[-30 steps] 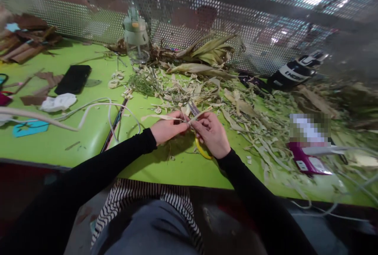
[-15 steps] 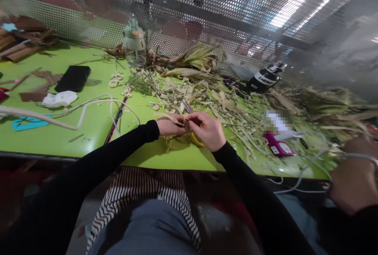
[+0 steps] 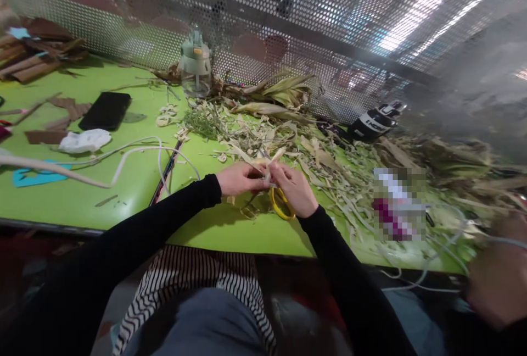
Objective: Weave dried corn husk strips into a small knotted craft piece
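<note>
My left hand (image 3: 241, 179) and my right hand (image 3: 294, 188) meet just above the table, both closed in a pinch. Between their fingertips is a pale strip of dried husk (image 3: 277, 155), its ends sticking up past the fingers. Scissors with a yellow handle (image 3: 282, 205) show under my right hand; most of the blades are hidden, and whether that hand also bears them I cannot tell. Beyond the fingers spreads a heap of cut husk scraps (image 3: 263, 131). Small dry fibres lie below my left hand.
A clear bottle (image 3: 196, 70) stands at the back, by the perforated metal screen. A black bottle (image 3: 375, 121) leans at right. On the left are a phone (image 3: 106, 110), crumpled tissue (image 3: 85, 140) and a white cable (image 3: 135, 148). A co-worker's arm (image 3: 500, 273) reaches in at right.
My hands have turned so the fingertips press together, and the husk strip now points upward. More of the yellow scissor handle shows. The whole view has shifted slightly.
</note>
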Tool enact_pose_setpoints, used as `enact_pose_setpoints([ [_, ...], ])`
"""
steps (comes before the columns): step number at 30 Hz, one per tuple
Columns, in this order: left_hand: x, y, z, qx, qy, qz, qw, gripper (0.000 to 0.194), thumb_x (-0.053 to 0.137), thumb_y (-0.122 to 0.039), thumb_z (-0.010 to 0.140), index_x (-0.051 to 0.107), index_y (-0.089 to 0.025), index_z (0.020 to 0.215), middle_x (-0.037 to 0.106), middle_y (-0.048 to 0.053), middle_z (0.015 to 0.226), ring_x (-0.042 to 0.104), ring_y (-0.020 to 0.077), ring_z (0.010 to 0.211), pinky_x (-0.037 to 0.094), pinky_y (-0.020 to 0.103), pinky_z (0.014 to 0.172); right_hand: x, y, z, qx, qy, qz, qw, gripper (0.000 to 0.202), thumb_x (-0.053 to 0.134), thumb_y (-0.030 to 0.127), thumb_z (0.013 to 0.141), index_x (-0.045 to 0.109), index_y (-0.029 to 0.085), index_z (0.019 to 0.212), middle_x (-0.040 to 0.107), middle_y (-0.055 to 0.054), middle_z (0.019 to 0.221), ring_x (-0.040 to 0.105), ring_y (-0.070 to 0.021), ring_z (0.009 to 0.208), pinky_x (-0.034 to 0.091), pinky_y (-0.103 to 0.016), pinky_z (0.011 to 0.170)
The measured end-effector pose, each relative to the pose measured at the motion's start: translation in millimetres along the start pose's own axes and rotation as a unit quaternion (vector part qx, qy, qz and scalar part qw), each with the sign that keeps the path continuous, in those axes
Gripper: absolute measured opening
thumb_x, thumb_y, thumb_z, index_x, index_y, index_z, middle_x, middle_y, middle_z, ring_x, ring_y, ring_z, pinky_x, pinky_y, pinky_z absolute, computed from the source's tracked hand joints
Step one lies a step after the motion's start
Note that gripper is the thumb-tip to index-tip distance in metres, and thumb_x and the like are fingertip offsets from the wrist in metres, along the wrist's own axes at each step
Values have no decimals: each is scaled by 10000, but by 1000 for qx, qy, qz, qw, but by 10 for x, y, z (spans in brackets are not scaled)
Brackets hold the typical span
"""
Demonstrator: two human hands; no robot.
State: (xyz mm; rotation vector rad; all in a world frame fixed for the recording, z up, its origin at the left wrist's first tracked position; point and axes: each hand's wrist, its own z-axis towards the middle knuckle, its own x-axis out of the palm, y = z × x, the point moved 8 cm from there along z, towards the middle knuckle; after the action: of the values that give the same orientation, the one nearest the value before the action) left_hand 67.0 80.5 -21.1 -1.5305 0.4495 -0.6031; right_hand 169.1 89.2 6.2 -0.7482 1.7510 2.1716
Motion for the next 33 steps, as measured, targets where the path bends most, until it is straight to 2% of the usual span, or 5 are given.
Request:
enact_pose_setpoints([
  [7, -45, 73, -10, -51, -6, -116, 992, 266, 778, -285, 621, 623, -111, 749, 613, -16, 644, 554, 66, 570, 472, 246, 645, 180, -131, 0, 79, 51, 322, 942, 280, 765, 401, 632, 585, 208, 726, 598, 35, 680, 546, -97, 580, 487, -242, 598],
  [14, 35, 130, -23, -81, 40, -105, 990, 276, 806, -287, 581, 652, -111, 727, 636, -18, 643, 562, 62, 573, 471, 233, 645, 223, -215, -50, 117, 113, 329, 930, 310, 655, 489, 705, 629, 199, 814, 634, -1, 698, 574, -122, 583, 504, -264, 581],
  [24, 8, 163, -23, -92, -26, -183, 979, 210, 751, -224, 670, 629, -114, 801, 628, -21, 686, 541, 34, 578, 433, 179, 604, 117, -283, -57, 93, -5, 327, 940, 207, 593, 404, 762, 525, 212, 724, 545, 26, 638, 508, -112, 535, 480, -255, 532],
  [29, -121, 196, -17, -97, -109, -195, 970, 162, 682, -149, 737, 531, -118, 786, 630, -9, 653, 571, 44, 557, 464, 193, 603, -175, -5, -168, -100, -134, 74, 983, 117, 607, 347, 802, 610, 231, 792, 630, -15, 793, 570, -168, 726, 476, -329, 702],
  [33, -194, 171, -26, -82, -134, -48, 986, 148, 650, -132, 726, 504, -135, 748, 583, -36, 579, 540, 67, 505, 453, 212, 551, -91, 421, -327, -316, -112, -236, 912, 47, 619, 230, 809, 657, 246, 832, 697, -40, 931, 580, -222, 889, 419, -381, 800],
])
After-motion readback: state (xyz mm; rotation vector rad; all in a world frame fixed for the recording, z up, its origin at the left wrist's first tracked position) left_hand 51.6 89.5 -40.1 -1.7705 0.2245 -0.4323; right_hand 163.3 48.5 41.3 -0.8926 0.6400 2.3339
